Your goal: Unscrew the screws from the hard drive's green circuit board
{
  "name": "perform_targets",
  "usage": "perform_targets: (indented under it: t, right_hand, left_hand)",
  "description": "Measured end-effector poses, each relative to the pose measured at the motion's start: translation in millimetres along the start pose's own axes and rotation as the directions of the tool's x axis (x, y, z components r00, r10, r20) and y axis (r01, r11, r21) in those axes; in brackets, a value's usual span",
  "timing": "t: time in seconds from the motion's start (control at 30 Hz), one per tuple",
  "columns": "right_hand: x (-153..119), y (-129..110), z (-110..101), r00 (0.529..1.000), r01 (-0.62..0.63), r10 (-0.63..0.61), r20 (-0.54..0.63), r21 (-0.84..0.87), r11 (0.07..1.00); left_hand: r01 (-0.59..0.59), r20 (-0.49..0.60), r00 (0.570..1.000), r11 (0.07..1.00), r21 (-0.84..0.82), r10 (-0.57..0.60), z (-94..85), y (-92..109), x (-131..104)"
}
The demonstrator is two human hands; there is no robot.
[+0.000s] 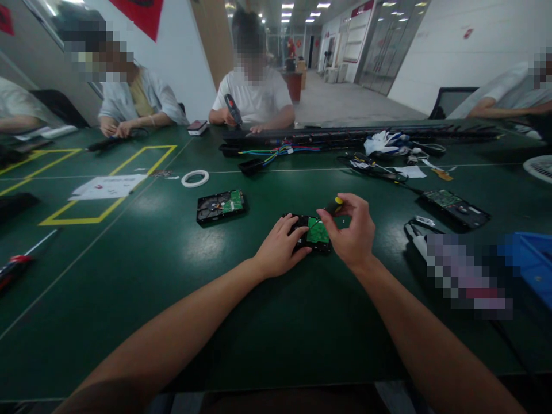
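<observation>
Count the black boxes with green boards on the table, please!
3. The middle box is partly under the left hand; the left box sits farther off to the left; the right box lies past the right hand. More could be hidden.

A lane runs over the surface (172, 299) between the left drive (221, 207) and the left hand (276, 247), and another between the right hand (357, 233) and the right drive (457, 210). Black rails (357, 137) and gloves (383, 144) block the far edge; a blue bin (535, 264) crowds the right edge.
</observation>
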State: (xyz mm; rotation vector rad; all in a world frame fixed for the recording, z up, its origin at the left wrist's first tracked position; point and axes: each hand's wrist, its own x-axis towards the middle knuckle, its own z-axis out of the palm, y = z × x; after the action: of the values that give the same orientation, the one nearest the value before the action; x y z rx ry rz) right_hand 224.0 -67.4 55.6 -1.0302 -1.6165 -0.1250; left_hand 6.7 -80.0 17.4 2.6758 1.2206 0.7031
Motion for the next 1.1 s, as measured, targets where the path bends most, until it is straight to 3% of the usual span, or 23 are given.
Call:
perform_targets:
  t: [0.27, 0.63, 0.93, 1.1]
  right_hand:
    - [4.8, -1.1, -4.0, 0.999, 0.041, -0.041, 0.006, -0.002, 0.999]
    - [5.6, -3.1, -5.5, 0.983, 0.064, -0.08, 0.167, 0.101, 0.993]
    - [8.7, -6.2, -6.2, 0.993, 0.088, -0.091, 0.076, 0.036, 0.995]
    - [6.3, -0.3, -5.9, 0.987, 0.046, -0.064, 0.148, 0.118, 0.992]
  left_hand:
    - [-0.002, -0.002, 1.0, 1.0, -0.015, 0.002, 0.1, -1.7, 0.1]
    - [0.0, -0.01, 1.0, 1.0, -0.01, 0.0, 0.2, -0.2, -0.5]
    - [-0.005, -0.012, 1.0, 0.999, -0.032, 0.005, 1.9, -2.7, -0.8]
    - [-0.006, -0.009, 1.0, 1.0, -0.005, 0.006, 1.1, -2.1, -0.7]
